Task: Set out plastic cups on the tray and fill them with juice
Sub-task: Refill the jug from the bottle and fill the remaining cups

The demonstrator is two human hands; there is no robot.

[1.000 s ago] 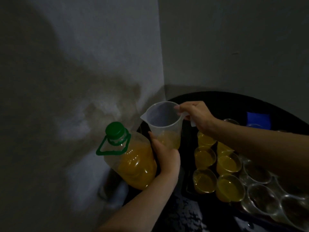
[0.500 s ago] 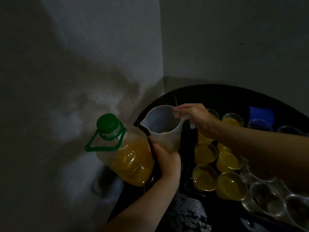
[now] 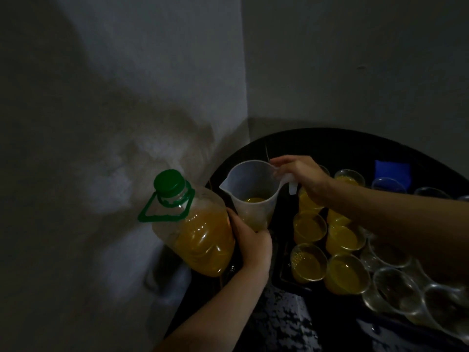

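My left hand has its fingers curled round the tilted juice bottle, green cap on. My right hand grips the upright jug by its handle, a little juice inside. Filled cups stand just right of it on the worktop, empty cups beyond.

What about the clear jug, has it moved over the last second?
Yes. Judged against the filled cups, the jug has come down lower. The right hand holds its handle, and the left hand holds the tilted bottle.
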